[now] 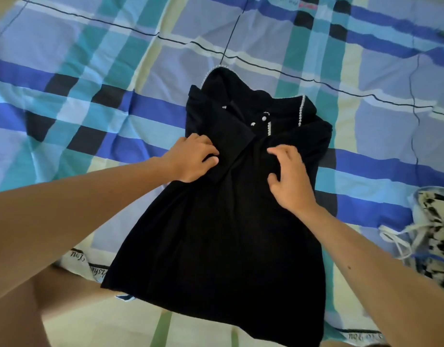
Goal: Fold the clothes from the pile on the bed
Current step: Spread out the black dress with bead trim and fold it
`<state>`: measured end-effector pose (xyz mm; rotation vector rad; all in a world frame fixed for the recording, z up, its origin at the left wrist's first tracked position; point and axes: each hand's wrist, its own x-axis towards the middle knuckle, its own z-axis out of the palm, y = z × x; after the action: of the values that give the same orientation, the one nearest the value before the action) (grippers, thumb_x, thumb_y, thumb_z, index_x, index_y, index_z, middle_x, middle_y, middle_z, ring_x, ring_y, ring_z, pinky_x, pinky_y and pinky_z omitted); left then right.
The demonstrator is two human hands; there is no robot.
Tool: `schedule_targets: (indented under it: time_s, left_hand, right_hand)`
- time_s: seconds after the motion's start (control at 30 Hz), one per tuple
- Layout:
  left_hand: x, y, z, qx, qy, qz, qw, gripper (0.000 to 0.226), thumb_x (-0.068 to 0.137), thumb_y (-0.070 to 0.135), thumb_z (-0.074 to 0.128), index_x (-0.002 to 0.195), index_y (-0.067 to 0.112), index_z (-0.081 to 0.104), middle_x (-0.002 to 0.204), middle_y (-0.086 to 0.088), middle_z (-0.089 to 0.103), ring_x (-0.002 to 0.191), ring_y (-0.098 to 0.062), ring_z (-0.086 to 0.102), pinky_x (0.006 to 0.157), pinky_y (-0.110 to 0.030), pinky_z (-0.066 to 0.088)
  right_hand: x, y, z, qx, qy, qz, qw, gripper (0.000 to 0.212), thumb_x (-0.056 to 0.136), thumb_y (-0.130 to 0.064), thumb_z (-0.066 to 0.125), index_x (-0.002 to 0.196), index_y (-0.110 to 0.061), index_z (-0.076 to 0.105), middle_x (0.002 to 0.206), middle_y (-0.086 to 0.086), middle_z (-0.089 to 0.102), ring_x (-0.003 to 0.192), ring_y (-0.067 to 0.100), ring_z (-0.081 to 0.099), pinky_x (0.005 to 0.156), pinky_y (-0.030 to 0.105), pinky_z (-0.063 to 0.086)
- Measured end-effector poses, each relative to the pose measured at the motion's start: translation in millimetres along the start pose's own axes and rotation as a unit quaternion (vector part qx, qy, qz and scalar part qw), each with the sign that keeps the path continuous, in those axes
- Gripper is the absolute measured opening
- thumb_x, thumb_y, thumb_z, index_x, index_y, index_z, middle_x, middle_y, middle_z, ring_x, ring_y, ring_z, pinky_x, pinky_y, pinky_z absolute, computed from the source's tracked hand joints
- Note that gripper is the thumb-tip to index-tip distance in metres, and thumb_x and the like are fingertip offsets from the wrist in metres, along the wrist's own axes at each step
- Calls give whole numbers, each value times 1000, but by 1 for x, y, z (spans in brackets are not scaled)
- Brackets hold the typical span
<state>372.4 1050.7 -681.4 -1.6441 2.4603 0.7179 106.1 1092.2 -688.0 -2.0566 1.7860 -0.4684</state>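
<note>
A black dress (223, 234) with a pearl-trimmed collar (301, 110) lies flat on the bed, collar away from me and hem toward me. Both sleeves are folded inward over the chest. My left hand (193, 159) rests on the folded left sleeve, its curled fingers and thumb pinching the black fabric. My right hand (288, 179) lies on the chest of the dress with its fingers spread and bent, pressing the cloth down.
The plaid sheet (91, 78) in blue, teal and cream covers the bed. A black-and-white patterned garment with white drawstrings (433, 231) lies at the right edge. My bare leg (23, 309) shows at the lower left.
</note>
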Motion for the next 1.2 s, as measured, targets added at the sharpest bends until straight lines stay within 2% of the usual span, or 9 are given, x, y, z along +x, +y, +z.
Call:
schedule_targets:
  time_s: [0.1, 0.2, 0.43, 0.53, 0.67, 0.77, 0.93, 1.03, 1.2]
  left_hand:
    - [26, -2, -21, 8, 114, 3, 993, 38, 95, 33, 55, 129, 19, 60, 130, -10, 53, 121, -33, 45, 101, -47, 36]
    - [62, -8, -40, 20, 153, -51, 987, 58, 86, 32, 66, 139, 15, 48, 139, -16, 43, 128, -40, 37, 104, -50, 34]
    - [131, -12, -59, 45, 18, -159, 986, 131, 69, 42, 89, 158, 23, -5, 163, -21, -3, 147, -46, 13, 113, -57, 29]
    - [149, -13, -55, 75, -22, -154, 985, 145, 61, 43, 93, 157, 27, -15, 163, -21, -8, 143, -50, 21, 110, -61, 34]
    - [162, -11, -57, 94, -39, -175, 979, 151, 53, 45, 96, 157, 26, -11, 157, -23, 14, 140, -49, 26, 108, -60, 38]
    - [165, -5, -57, 97, -49, -171, 979, 128, 56, 38, 96, 155, 21, 16, 150, -21, 33, 126, -49, 47, 99, -54, 45]
    - [152, 5, -43, 139, -16, -104, 985, 69, 78, 23, 82, 137, 21, 46, 122, -14, 57, 106, -40, 59, 76, -42, 44]
    - [126, 9, -41, 171, 23, -65, 983, 45, 87, 20, 67, 130, 24, 54, 115, -14, 57, 100, -40, 60, 71, -39, 39]
    - [60, 16, -65, 132, 100, -25, 986, 36, 81, 23, 69, 115, 17, 62, 115, -19, 49, 90, -43, 58, 79, -46, 43]
  right_hand:
    - [41, 24, -15, -73, 16, 31, 997, 82, 75, -4, 73, 149, -16, 37, 152, 9, 31, 136, 30, 38, 112, 45, 38]
    - [84, 42, -30, -150, -22, 63, 987, 106, 72, -11, 81, 157, -18, 18, 162, 16, 12, 148, 37, 18, 119, 49, 26]
    - [147, 67, -36, -257, -173, 113, 944, 145, 60, -35, 94, 157, -22, -12, 163, 18, -18, 151, 37, -12, 121, 56, 4]
    - [161, 76, -26, -251, -218, 133, 934, 152, 56, -37, 95, 155, -24, -19, 163, 19, -14, 151, 37, -9, 122, 56, 5]
    - [176, 76, -25, -275, -232, 121, 925, 156, 46, -44, 97, 156, -25, -11, 157, 23, 15, 145, 44, 20, 115, 57, 25]
    - [179, 72, -26, -251, -244, 123, 928, 143, 45, -39, 98, 154, -23, 8, 144, 18, 42, 130, 44, 43, 103, 54, 42]
    - [155, 66, -25, -233, -216, 128, 939, 75, 63, -32, 91, 124, -17, 50, 119, 13, 62, 108, 39, 59, 84, 43, 49]
    - [122, 59, -25, -213, -158, 102, 959, 30, 77, -23, 77, 103, -16, 62, 107, 9, 58, 88, 36, 58, 71, 40, 49]
    - [68, 24, -62, -164, -79, 96, 979, 22, 80, -25, 73, 99, -17, 64, 97, 4, 42, 82, 31, 51, 67, 37, 37]
